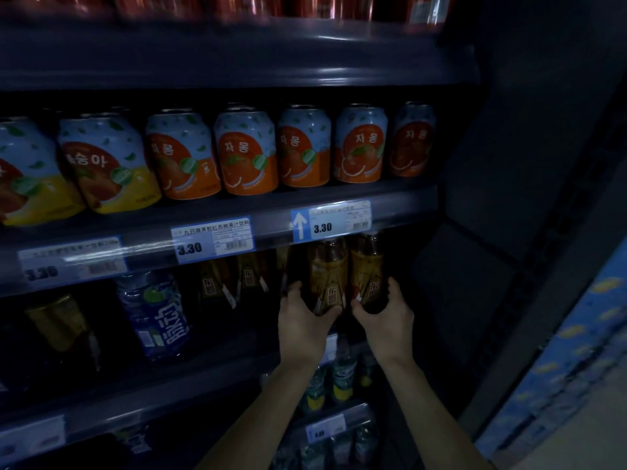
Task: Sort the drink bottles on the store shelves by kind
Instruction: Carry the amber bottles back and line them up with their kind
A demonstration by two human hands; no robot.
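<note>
Two bare forearms are reaching up from the bottom centre of the frame toward the dark store shelves. At the centre, slightly right, the left hand [303,323] is wrapping its fingers around the lower part of a brown drink bottle [326,276], with the thumb lying on the front of the label. Just to the right of it, the right hand [385,317] is closing in the same way around a second brown bottle [367,268]. Both bottles are standing upright side by side, almost touching, under the shelf edge [400,201] that is carrying a blue price tag with a white arrow [330,221]; their caps are hiding behind this tag.

To the left of the held bottles, more dark bottles with the same label [217,283] are standing on the same level, and further left a blue water bottle [154,313] is leaning a little. On the shelf above, a row of orange cans [246,152] is filling the middle of the frame, and yellow cans [105,164] are standing at the upper left. At the lower centre, small bottles with green and yellow labels [342,378] are showing between the arms. Along the right edge, a blue patterned surface [576,351] is running downward; what it is, I cannot tell.
</note>
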